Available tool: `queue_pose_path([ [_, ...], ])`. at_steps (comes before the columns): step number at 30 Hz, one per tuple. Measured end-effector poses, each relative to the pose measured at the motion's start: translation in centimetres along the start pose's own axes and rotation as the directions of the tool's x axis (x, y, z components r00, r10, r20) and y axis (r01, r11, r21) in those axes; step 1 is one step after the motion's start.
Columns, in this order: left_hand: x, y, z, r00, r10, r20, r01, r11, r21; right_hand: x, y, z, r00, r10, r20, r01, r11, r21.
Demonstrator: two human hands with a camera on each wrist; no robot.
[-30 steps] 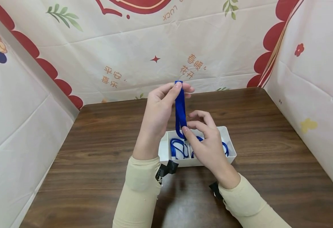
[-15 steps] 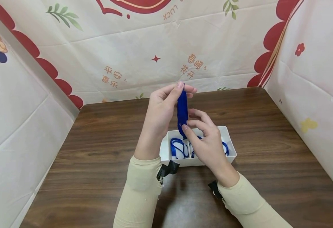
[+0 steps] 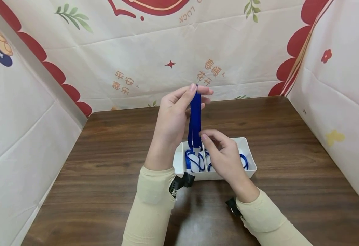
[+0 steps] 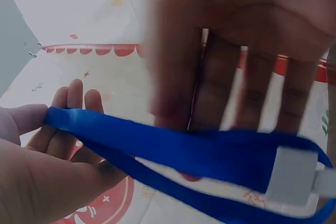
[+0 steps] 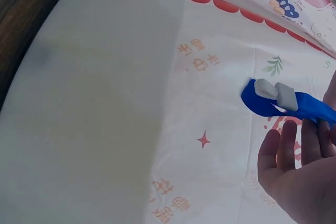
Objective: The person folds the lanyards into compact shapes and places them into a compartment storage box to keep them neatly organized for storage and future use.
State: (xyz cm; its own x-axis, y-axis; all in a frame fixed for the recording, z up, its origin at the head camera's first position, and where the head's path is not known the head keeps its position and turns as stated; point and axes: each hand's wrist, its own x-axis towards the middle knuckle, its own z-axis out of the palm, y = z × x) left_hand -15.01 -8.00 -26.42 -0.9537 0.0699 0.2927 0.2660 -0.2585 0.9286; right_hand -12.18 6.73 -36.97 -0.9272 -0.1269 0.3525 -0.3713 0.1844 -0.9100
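Observation:
A folded blue lanyard (image 3: 195, 118) hangs upright, with a white clip (image 4: 292, 178) at its lower end. My left hand (image 3: 173, 119) pinches its top fold between thumb and fingers. Lower down, my right hand (image 3: 223, 155) holds the lanyard's right edge with thumb and index fingertips. In the left wrist view, right fingers (image 4: 220, 77) pass behind the strap, blurred. Below both hands stands a white divided box (image 3: 250, 162), where more blue lanyards (image 3: 194, 161) lie coiled in the compartments. My right hand covers part of the box.
The box stands on a dark wooden table (image 3: 114, 160). A printed white cloth (image 3: 154, 51) closes off the back, and more cloth hangs at both sides. In the right wrist view, a large blurred pale surface (image 5: 89, 103) fills the left.
The lanyard has turned and hangs straighter, and its white clip now shows below. My right fingertips have shifted from over its lower end to its right edge. The left hand keeps its pinch.

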Motion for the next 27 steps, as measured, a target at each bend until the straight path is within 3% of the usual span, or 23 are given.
queue_pose_path([
  [4,0.3,0.6,0.0,1.000,0.025,0.003,-0.025,0.999,-0.028,0.1,0.3,-0.1,0.995,0.074,0.070,-0.075,0.997,0.018],
  [11,0.6,2.3,-0.2,0.999,0.052,-0.002,-0.052,0.997,-0.056,-0.2,1.1,0.0,0.975,0.153,0.161,-0.140,0.986,-0.090],
  [18,0.8,3.4,-0.8,0.996,0.087,-0.033,-0.091,0.989,-0.119,-0.7,1.4,0.3,0.987,0.135,0.091,-0.135,0.991,0.001],
  [22,1.1,4.0,-1.0,0.994,0.106,-0.032,-0.109,0.987,-0.114,-0.9,1.5,0.4,0.989,0.138,0.053,-0.139,0.990,0.024],
  [27,1.3,4.2,-1.0,0.994,0.106,-0.042,-0.110,0.987,-0.117,-1.5,1.5,0.4,0.996,0.087,0.000,-0.087,0.992,0.096],
])
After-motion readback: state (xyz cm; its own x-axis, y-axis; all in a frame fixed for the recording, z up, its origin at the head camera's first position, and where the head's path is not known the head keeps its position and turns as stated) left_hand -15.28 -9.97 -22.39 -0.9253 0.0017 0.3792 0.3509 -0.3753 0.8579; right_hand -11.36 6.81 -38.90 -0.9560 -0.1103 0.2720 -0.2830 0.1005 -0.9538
